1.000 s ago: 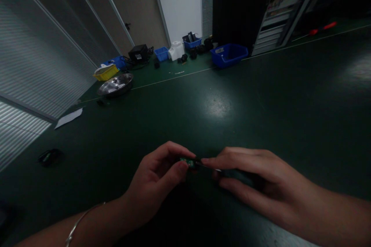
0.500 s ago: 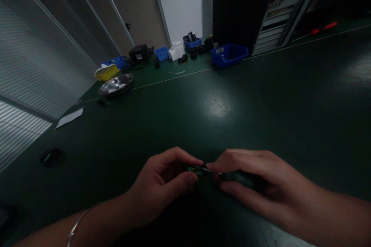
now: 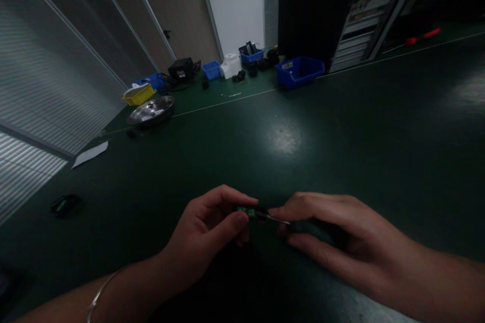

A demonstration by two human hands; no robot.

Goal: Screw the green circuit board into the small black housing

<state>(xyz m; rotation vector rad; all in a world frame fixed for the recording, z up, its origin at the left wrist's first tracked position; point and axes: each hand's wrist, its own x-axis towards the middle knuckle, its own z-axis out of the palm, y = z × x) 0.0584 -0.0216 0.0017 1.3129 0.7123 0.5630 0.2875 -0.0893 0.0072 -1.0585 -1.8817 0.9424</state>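
Note:
In the head view, my left hand (image 3: 210, 232) is closed, pinching a small green circuit board (image 3: 250, 212) between thumb and fingers. A dark part sits at the board's right end. My right hand (image 3: 341, 234) is closed around a thin, shiny metal piece (image 3: 279, 220) whose kind I cannot make out. Its left tip reaches the dark end of the board; whether they are joined is too dark to tell. Both hands are just above the green tabletop (image 3: 235, 161), and the right fingers hide part of the metal piece.
A round metal dish (image 3: 152, 112) and a yellow bin (image 3: 139, 95) stand at the far left. A blue bin (image 3: 299, 71) is at the back, beside a computer case (image 3: 354, 35). A small black item (image 3: 65, 205) and a white paper strip (image 3: 90, 154) lie at left.
My left hand has shifted slightly left and up with the circuit board, so more of the board and the metal piece shows. My right hand has hardly moved.

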